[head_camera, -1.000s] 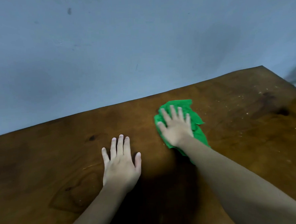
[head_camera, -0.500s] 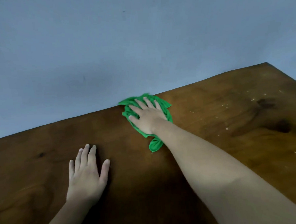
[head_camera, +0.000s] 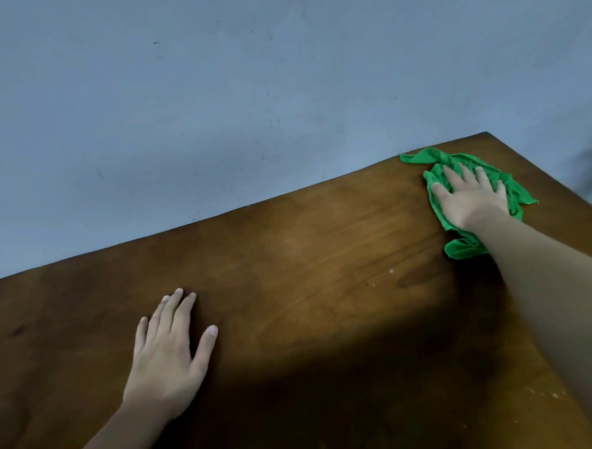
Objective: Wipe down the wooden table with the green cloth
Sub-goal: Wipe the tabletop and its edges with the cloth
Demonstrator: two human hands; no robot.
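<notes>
Wiping step: my right hand (head_camera: pixel 471 199), grip flat, presses green cloth (head_camera: pixel 437 163) at the table (head_camera: pixel 323 250) far corner; left hand (head_camera: pixel 167 354) flat, empty. Next: sweep toward left hand.

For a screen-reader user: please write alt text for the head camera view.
A person's right hand presses a crumpled green cloth flat on the far right corner of a wooden table against a pale blue wall. Their left hand rests palm-down, empty, nearer the camera.
</notes>
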